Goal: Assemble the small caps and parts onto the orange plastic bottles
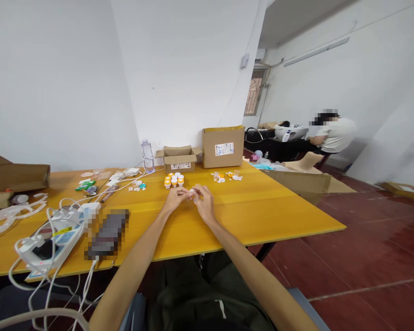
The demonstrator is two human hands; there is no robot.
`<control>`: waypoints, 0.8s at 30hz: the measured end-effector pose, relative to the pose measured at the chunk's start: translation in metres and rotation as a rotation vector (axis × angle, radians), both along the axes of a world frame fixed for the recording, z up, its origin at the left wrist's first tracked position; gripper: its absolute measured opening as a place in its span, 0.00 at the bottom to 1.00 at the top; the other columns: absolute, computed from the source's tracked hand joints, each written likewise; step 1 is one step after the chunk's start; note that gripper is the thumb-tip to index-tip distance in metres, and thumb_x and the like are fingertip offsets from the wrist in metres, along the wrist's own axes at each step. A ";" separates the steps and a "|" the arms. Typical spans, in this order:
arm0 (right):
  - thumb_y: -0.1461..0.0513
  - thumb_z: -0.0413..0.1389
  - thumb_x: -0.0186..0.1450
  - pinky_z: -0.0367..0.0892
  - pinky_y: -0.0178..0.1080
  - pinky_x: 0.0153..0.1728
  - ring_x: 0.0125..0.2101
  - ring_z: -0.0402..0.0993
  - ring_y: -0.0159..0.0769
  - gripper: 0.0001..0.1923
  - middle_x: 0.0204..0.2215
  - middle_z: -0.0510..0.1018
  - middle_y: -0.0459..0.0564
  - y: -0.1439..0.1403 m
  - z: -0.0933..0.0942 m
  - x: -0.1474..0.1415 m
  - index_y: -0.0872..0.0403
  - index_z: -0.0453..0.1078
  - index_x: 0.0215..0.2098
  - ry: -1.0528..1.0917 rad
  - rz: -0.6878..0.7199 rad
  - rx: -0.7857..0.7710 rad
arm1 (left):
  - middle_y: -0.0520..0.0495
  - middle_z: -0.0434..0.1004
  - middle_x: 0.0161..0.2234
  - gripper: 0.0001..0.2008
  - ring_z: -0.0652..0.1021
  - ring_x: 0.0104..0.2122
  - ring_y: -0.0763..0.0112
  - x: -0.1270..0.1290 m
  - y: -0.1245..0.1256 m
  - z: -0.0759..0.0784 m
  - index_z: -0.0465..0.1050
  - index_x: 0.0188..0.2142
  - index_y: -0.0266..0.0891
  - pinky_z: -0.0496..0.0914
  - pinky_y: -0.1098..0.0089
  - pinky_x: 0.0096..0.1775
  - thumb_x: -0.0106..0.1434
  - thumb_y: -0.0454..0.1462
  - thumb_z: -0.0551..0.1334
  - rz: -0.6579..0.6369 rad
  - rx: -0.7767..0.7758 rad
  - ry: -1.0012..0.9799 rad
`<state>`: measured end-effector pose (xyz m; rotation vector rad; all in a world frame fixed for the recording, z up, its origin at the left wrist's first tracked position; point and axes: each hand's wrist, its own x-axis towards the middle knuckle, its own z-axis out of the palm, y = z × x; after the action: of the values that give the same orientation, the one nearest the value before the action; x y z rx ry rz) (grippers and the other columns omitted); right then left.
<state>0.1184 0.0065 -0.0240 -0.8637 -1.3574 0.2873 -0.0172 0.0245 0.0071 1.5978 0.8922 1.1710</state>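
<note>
- The orange-yellow worktop [272, 207] spreads under and around both hands.
- A big cardboard box [212, 158] stands on it, beyond the right hand and slightly to its right.
- A smaller carton [170, 160], flaps open, sits straight beyond the left hand.
- A white power strip [66, 239], crowded with plugs and cables, lies well to the left of the left hand and nearer the body.
- A clear bottle [147, 157] stands upright beyond the left hand, off to its left.
- The left hand [175, 198] has thumb and fingers pinched narrow on a small white piece.
- The right hand [204, 202] meets it, fingertips closed on the same piece.
- Small containers with white and orange tops [174, 179] are grouped just beyond the left hand.
- Loose white and orange parts [221, 176] lie beyond the right hand, to its right.
- The small white piece [192, 190] is between both hands' fingertips, partly covered; its exact shape cannot be told.
</note>
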 end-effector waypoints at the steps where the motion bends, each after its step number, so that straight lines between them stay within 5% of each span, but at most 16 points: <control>1: 0.57 0.54 0.66 0.72 0.41 0.38 0.35 0.75 0.39 0.10 0.32 0.76 0.50 0.000 0.000 0.000 0.50 0.76 0.34 0.002 0.007 -0.003 | 0.46 0.81 0.23 0.16 0.80 0.26 0.67 0.000 -0.001 0.000 0.75 0.24 0.37 0.75 0.66 0.36 0.47 0.46 0.74 0.000 0.003 0.002; 24: 0.58 0.52 0.66 0.72 0.40 0.38 0.34 0.74 0.39 0.10 0.31 0.76 0.50 -0.002 0.004 0.001 0.50 0.73 0.32 -0.010 -0.003 0.018 | 0.46 0.81 0.23 0.17 0.79 0.26 0.68 -0.001 -0.006 0.004 0.76 0.25 0.37 0.74 0.67 0.37 0.49 0.49 0.72 -0.039 0.019 0.002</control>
<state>0.1190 0.0043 -0.0205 -0.8532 -1.3662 0.2680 -0.0183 0.0185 0.0115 1.6248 0.8500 1.1542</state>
